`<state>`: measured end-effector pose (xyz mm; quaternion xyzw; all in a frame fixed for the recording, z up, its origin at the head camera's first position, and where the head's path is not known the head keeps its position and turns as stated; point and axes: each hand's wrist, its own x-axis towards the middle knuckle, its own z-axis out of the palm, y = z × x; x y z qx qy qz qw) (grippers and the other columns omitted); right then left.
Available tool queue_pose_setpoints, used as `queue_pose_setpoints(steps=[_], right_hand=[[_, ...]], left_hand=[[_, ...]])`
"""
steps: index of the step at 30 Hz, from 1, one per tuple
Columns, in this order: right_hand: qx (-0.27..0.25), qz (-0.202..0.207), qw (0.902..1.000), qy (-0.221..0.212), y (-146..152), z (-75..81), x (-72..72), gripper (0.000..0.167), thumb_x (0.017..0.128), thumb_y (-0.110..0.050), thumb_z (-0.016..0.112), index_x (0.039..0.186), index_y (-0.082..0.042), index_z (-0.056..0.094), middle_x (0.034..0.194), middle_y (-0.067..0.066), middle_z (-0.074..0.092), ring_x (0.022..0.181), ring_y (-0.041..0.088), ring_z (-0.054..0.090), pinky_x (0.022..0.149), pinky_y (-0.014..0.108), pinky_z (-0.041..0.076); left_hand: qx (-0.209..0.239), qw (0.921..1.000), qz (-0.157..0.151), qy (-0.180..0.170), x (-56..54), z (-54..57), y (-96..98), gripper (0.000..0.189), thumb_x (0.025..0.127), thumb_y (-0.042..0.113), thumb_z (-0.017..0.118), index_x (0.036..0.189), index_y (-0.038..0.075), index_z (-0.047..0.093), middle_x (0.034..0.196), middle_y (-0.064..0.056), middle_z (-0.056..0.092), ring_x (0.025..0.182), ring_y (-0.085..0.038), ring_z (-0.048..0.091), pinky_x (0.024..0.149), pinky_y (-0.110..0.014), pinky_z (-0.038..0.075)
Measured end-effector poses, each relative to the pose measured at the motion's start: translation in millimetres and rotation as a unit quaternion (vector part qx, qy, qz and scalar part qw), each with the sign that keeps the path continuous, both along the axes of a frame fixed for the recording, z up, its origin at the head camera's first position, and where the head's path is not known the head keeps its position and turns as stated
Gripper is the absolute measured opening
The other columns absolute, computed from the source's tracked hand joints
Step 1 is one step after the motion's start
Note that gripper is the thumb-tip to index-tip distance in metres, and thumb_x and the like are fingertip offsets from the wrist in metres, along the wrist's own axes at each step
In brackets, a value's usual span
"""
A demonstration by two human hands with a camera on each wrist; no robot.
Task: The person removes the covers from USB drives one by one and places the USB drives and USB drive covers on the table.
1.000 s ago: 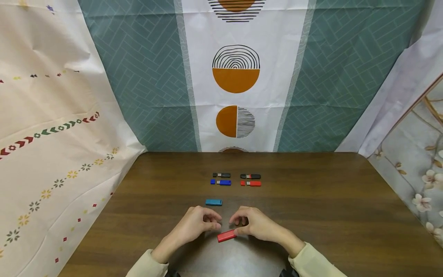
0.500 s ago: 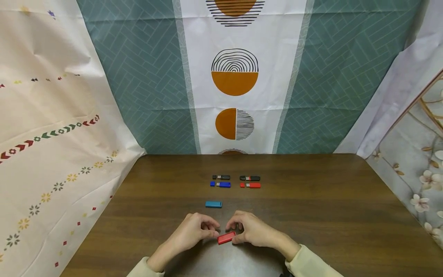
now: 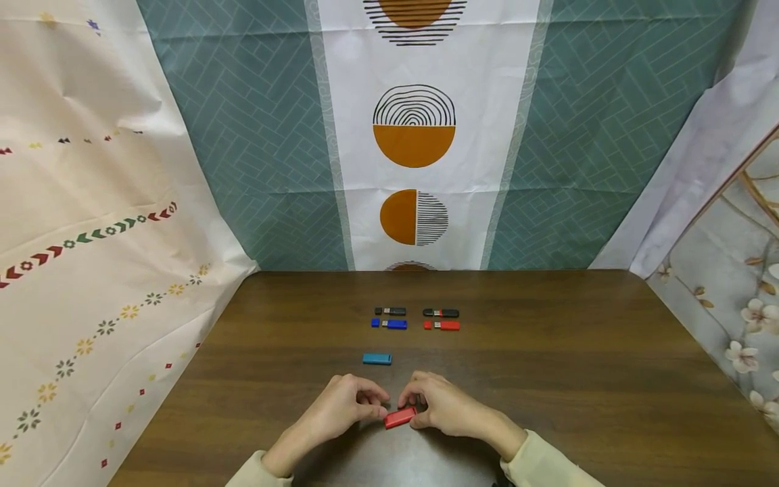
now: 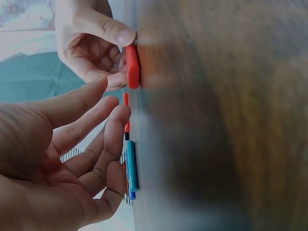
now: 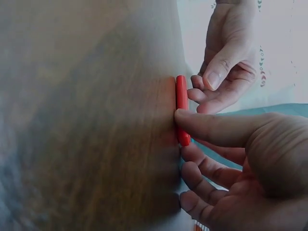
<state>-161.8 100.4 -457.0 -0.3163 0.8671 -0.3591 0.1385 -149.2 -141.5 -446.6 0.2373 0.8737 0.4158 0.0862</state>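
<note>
A red USB stick (image 3: 399,417) lies slanted on the wooden table between the two hands. The thumb and index finger of my right hand (image 3: 447,406) pinch its right end; in the right wrist view the thumb presses against the stick's side. My left hand (image 3: 347,404) is at the stick's left end, fingers relaxed and slightly bent, holding nothing. In the left wrist view, its thumb and fingers are spread apart, below the stick (image 4: 133,67). Just beyond the hands lies a teal USB stick (image 3: 377,359).
Farther back lie two rows of uncapped USB sticks, each with its cap to the left: a black one (image 3: 395,312), a black-and-red one (image 3: 449,313), a blue one (image 3: 397,325) and a red one (image 3: 450,326). Patterned cloths (image 3: 274,169) hang around the table (image 3: 560,352).
Both hands have come slightly nearer the body, and the left thumb has closed in on the red USB stick's left end. Over the last half second the hands barely move.
</note>
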Motion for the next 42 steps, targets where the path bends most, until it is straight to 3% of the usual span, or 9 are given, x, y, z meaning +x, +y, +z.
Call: queue_pose_setpoints(steps=[10, 26, 42], right_hand=[[0.015, 0.012, 0.9995, 0.023, -0.3, -1.1, -2.5, 0.017, 0.087, -0.013, 0.085, 0.099, -0.020, 0.076, 0.087, -0.014, 0.054, 0.081, 0.005, 0.049, 0.073, 0.024, 0.042], [-0.038, 0.001, 0.9987, 0.033, 10.6, 9.7, -8.3, 0.015, 0.088, -0.009, 0.084, 0.100, -0.014, 0.077, 0.090, -0.007, 0.058, 0.078, 0.005, 0.052, 0.067, 0.024, 0.046], [-0.043, -0.042, 0.9936, 0.096, 41.9, 22.5, -15.0, 0.017, 0.089, -0.009, 0.083, 0.103, -0.014, 0.077, 0.092, -0.009, 0.058, 0.081, 0.013, 0.055, 0.068, 0.024, 0.045]], left_hand=[[-0.005, 0.9999, 0.002, -0.009, -1.3, 0.0, 0.4, 0.020, 0.082, 0.018, 0.090, 0.098, 0.008, 0.081, 0.078, 0.008, 0.070, 0.069, -0.003, 0.062, 0.060, -0.022, 0.049], [-0.011, 0.9999, 0.006, 0.008, -7.9, 4.9, 5.5, 0.023, 0.088, 0.026, 0.085, 0.104, 0.010, 0.081, 0.082, 0.012, 0.069, 0.075, -0.003, 0.061, 0.066, -0.023, 0.050], [0.006, 0.9989, 0.000, 0.046, -25.0, 9.9, 37.6, 0.025, 0.086, 0.023, 0.087, 0.110, 0.015, 0.082, 0.098, 0.008, 0.074, 0.086, -0.005, 0.065, 0.077, -0.026, 0.053]])
